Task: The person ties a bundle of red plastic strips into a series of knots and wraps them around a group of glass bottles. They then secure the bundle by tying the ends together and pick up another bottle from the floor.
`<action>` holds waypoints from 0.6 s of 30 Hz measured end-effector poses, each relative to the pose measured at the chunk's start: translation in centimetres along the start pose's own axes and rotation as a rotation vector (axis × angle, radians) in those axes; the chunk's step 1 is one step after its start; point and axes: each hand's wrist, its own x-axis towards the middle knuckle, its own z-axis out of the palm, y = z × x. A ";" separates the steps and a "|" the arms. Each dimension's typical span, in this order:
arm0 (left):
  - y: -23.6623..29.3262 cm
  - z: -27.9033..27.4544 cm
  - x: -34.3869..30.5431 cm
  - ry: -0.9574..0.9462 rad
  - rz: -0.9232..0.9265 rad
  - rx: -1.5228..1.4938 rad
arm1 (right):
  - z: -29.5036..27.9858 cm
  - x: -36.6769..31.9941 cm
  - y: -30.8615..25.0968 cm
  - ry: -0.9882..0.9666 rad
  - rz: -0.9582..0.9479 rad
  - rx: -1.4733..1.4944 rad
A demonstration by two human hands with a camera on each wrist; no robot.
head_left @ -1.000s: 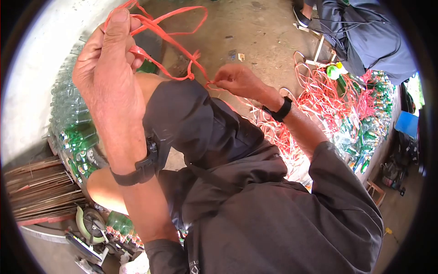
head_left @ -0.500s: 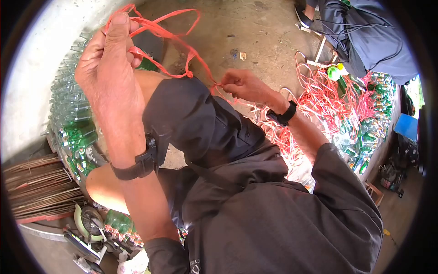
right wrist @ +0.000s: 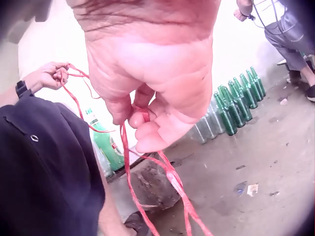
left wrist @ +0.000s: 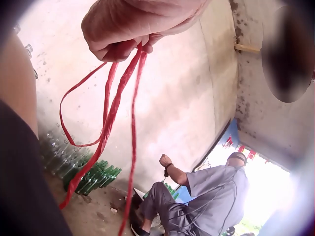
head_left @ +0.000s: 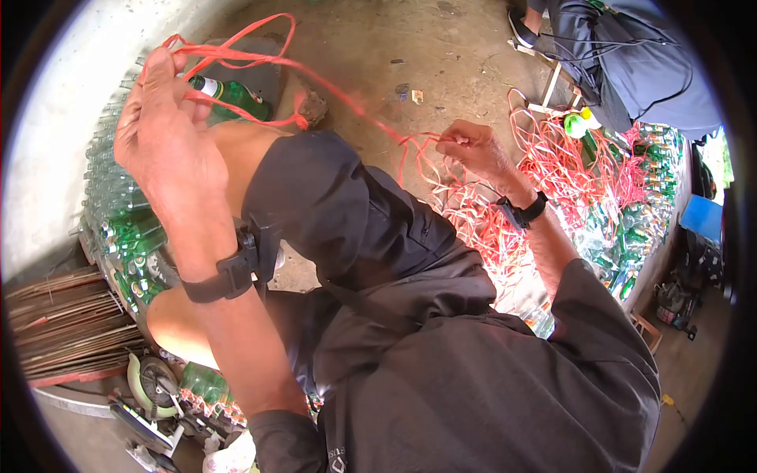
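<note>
A length of red plastic twine (head_left: 339, 93) stretches between both hands above the raised knee. In the head view my left hand (head_left: 171, 154) pinches its looped end between thumb and fingers, at the upper left. From that hand several strands (left wrist: 115, 101) hang in the left wrist view. One short strand ends in a knot (head_left: 301, 122) just past the knee. My right hand (head_left: 479, 150), to the right of the knee, pinches the other part of the twine. In the right wrist view, the twine passes between its curled fingers (right wrist: 147, 140) and trails downward.
Tangled red twine (head_left: 564, 173) lies on the floor at right, beside many green bottles (head_left: 658, 177). Clear bottles (head_left: 118, 169) line the left wall. A green bottle (head_left: 246, 98) shows beyond the knee. Another person (head_left: 631, 63) sits at upper right. Thin strips (head_left: 75, 327) are stacked at lower left.
The right hand has moved right and slightly down, drawing the twine out longer. The left hand has shifted left and a little down, uncovering the green bottle behind it.
</note>
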 end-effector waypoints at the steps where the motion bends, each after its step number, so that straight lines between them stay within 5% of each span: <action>1: 0.0 0.1 0.0 0.027 0.003 -0.043 | -0.4 -0.3 0.6 0.002 0.000 0.000; 4: 0.2 -0.1 0.1 0.053 -0.002 -0.038 | -1.8 -1.0 3.9 -0.006 0.007 -0.130; 6: 0.6 -0.4 0.1 0.053 -0.002 -0.039 | -3.2 -1.4 6.3 0.019 0.243 0.100; 8: 1.1 -0.7 0.2 0.052 -0.003 -0.040 | -5.6 -2.1 8.9 0.026 0.265 0.185; 11: 2.1 -1.1 0.6 0.042 0.036 -0.059 | -9.6 -3.8 13.7 0.176 0.460 0.281; 13: 2.8 -1.3 0.7 0.032 0.069 -0.085 | -11.9 -5.5 16.5 0.441 0.585 0.221; 18: 4.6 -3.8 2.6 -0.094 0.061 -0.116 | -16.8 -10.2 21.2 0.643 0.663 0.125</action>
